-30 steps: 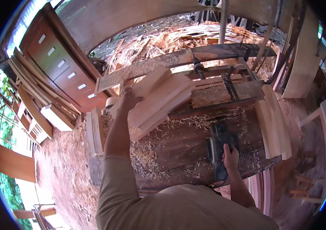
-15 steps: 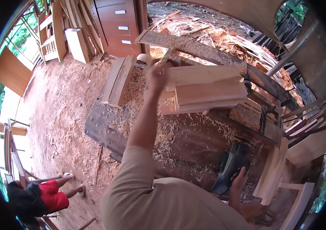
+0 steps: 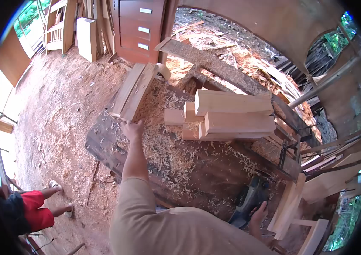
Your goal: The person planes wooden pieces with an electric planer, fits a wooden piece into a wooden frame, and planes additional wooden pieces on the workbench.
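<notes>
Planer (image 3: 252, 197), by its look, at the lower right of the frame — right hand (image 3: 258, 213) bent against its side, though whether it's closed round a handle I can't tell. A steady touch there should keep it settled on the shaving-strewn workbench (image 3: 208, 187). Left of centre, the left hand (image 3: 133, 129) meets the near end of paired boards (image 3: 140, 92), its hold unclear — best kept square, fingertips wary of splinters. Beyond, stacked boards (image 3: 241, 122) sit right of centre.
</notes>
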`<state>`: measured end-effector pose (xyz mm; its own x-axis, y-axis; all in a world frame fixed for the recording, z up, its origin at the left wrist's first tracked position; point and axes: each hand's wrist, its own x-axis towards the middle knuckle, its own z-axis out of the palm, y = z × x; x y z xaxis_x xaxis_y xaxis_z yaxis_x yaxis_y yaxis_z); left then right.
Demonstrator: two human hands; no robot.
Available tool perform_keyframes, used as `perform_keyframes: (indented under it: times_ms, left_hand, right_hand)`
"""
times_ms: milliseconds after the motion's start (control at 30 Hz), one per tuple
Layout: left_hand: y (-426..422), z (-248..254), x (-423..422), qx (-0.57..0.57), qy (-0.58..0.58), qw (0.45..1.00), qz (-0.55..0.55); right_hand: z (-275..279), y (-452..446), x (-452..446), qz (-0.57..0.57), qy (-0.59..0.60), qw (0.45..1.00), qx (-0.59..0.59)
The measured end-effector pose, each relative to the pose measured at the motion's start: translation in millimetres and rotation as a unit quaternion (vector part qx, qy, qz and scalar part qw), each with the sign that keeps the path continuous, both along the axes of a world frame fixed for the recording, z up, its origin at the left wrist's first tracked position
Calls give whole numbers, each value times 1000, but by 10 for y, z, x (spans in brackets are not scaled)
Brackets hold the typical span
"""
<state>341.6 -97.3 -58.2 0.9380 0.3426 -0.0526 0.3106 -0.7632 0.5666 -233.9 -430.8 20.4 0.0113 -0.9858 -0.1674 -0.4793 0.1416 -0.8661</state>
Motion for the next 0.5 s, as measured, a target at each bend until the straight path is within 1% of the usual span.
perform_keyframes:
  times_ms: [33, 100, 133, 167, 200, 233, 267, 300, 367, 400, 433, 467, 500]
  left_hand:
    - [-40, -5, 49, -8, -5, 1000, -4]
    - [-41, -133, 208, 78, -83, 987, 111]
    - [31, -294, 340, 65, -103, 990, 71]
    - [-3, -268, 402, 60, -105, 990, 74]
    - [-33, -210, 438, -29, -47, 996, 77]
    - [-44, -161, 454, -116, 10, 990, 81]
    - [-129, 56, 351, -103, 55, 991, 71]
    - [-237, 366, 165, -62, 73, 994, 43]
    - [-423, 281, 59, 63, -68, 996, 6]
    - [-430, 245, 99, 61, -62, 996, 5]
    - [-446, 215, 154, 64, -28, 996, -48]
    - [-461, 210, 213, 64, 3, 993, -99]
    - [-413, 174, 311, 59, 3, 994, -95]
  right_hand:
    - [0, -7, 0, -4, -5, 1000, -8]
    - [-49, -30, -30, 0, 2, 1000, -2]
    - [-85, -59, -35, 0, -2, 1000, -10]
    - [-122, -71, -37, -9, -1, 1000, -25]
    - [-130, -62, -23, -16, 3, 999, -37]
    - [-119, -56, -23, -11, 3, 999, -37]
    - [-34, -11, 15, -17, 13, 999, -28]
    - [0, 10, 69, -23, 22, 999, -20]
    - [-31, -1, 96, -14, 38, 999, -25]
    - [-19, 6, 113, -19, 42, 999, -26]
    - [18, 23, 72, -24, 50, 998, -27]
    - [33, 47, 107, -29, 20, 998, -45]
    - [3, 2, 75, -25, 20, 998, -51]
